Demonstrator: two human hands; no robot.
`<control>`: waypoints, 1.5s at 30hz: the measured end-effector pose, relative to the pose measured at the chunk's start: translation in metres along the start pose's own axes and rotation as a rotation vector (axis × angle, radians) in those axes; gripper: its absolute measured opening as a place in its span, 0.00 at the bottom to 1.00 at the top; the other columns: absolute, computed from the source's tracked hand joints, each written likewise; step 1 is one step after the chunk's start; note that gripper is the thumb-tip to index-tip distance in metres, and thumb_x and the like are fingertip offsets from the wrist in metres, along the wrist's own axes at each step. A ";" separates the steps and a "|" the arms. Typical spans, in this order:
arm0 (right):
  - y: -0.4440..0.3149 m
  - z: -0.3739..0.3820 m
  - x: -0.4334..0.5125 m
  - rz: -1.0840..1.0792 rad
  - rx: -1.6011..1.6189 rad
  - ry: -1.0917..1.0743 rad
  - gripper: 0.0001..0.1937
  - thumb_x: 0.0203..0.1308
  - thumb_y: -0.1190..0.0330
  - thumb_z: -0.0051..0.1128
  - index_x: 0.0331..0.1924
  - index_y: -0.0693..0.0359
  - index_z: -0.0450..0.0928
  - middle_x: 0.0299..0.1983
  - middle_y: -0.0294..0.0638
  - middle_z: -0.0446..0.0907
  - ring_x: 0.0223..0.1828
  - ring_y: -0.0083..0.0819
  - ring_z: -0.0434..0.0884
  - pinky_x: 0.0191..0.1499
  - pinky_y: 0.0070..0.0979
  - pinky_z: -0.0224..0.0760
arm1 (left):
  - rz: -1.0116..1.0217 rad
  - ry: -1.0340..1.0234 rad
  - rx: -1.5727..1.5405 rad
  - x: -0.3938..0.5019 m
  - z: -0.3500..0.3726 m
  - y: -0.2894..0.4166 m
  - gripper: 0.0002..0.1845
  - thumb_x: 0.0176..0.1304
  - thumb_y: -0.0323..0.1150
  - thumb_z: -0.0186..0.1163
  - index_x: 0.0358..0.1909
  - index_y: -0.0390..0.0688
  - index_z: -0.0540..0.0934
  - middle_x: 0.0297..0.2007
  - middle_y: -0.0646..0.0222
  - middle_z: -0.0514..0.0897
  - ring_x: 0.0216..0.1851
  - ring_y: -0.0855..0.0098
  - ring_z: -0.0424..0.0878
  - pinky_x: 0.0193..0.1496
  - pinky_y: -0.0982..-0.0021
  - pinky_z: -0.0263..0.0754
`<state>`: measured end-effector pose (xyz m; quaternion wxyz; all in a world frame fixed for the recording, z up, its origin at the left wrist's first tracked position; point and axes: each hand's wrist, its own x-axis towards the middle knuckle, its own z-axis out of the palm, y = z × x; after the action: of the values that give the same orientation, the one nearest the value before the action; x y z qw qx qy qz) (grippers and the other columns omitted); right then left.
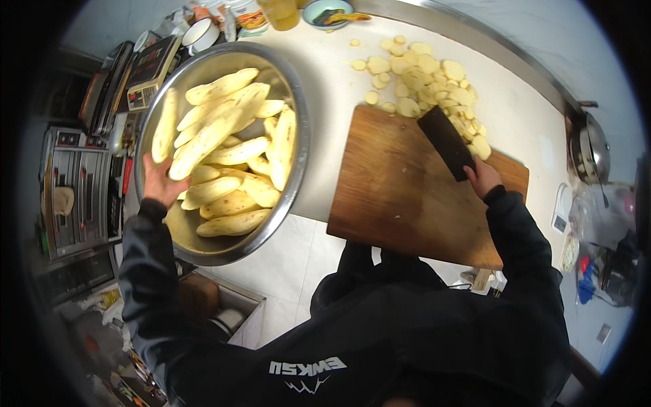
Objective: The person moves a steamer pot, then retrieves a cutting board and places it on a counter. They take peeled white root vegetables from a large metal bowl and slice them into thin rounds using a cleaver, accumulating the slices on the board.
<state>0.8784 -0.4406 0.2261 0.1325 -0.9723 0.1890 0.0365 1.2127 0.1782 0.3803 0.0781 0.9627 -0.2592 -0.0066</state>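
A large steel bowl (303, 152) at the left holds many peeled, pale yellow tubers (208, 140), perhaps sweet potatoes. My left hand (161, 182) reaches over the bowl's near left part, fingers spread against the ends of two tubers; whether it grips one is unclear. On the right, my right hand (483, 178) is closed on one end of a dark, broad-bladed cleaver (443, 142); its handle is hidden in the hand. The blade lies over a wooden cutting board (391, 178), beside a heap of round yellow slices (427, 71) that spreads beyond the board's far edge onto the white counter (325, 91).
Behind the bowl stand a white enamel mug (201, 34), tubs and a jug of yellow liquid (280, 14). A green bowl (325, 12) with a peeler-like tool sits at the back. A lidded pan (592, 147) and small digital scale (561, 208) are at the right.
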 end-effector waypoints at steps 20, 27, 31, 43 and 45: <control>0.009 0.006 -0.023 0.234 0.581 -0.181 0.17 0.66 0.59 0.46 0.43 0.67 0.65 0.38 0.65 0.77 0.41 0.63 0.76 0.43 0.51 0.69 | 0.063 0.008 -0.145 -0.012 0.192 0.378 0.25 0.35 0.47 0.71 0.39 0.48 0.84 0.49 0.49 0.64 0.49 0.48 0.66 0.55 0.52 0.64; -0.008 0.011 -0.006 0.061 0.181 -0.155 0.14 0.68 0.60 0.42 0.44 0.64 0.63 0.33 0.57 0.80 0.38 0.57 0.79 0.41 0.52 0.70 | 0.109 -0.043 -0.019 -0.040 0.211 0.393 0.53 0.37 0.44 0.73 0.70 0.52 0.58 0.55 0.49 0.64 0.57 0.48 0.64 0.59 0.51 0.58; -0.017 0.002 0.001 0.025 0.133 -0.188 0.13 0.68 0.61 0.42 0.44 0.63 0.63 0.32 0.57 0.80 0.38 0.56 0.80 0.40 0.51 0.70 | -0.088 0.020 -0.046 -0.039 0.215 0.410 0.59 0.33 0.49 0.75 0.68 0.39 0.55 0.58 0.52 0.66 0.60 0.56 0.65 0.63 0.52 0.55; -0.049 -0.038 0.047 -0.219 0.074 -0.038 0.13 0.69 0.62 0.42 0.42 0.65 0.63 0.27 0.59 0.78 0.33 0.58 0.78 0.35 0.49 0.69 | -0.162 0.011 0.071 -0.024 0.216 0.413 0.53 0.32 0.49 0.73 0.62 0.34 0.61 0.54 0.57 0.69 0.56 0.59 0.69 0.60 0.53 0.59; -0.057 -0.028 0.059 -0.228 -0.027 -0.276 0.13 0.69 0.62 0.42 0.42 0.66 0.63 0.28 0.58 0.78 0.33 0.57 0.78 0.35 0.48 0.70 | -0.168 -0.016 0.050 -0.023 0.218 0.412 0.53 0.32 0.49 0.73 0.61 0.34 0.62 0.53 0.57 0.70 0.56 0.59 0.69 0.59 0.53 0.60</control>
<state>0.9551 -0.4181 0.2598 0.1474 -0.9748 0.0573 0.1571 0.9760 -0.1937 0.2276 0.0514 0.9825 -0.1783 -0.0141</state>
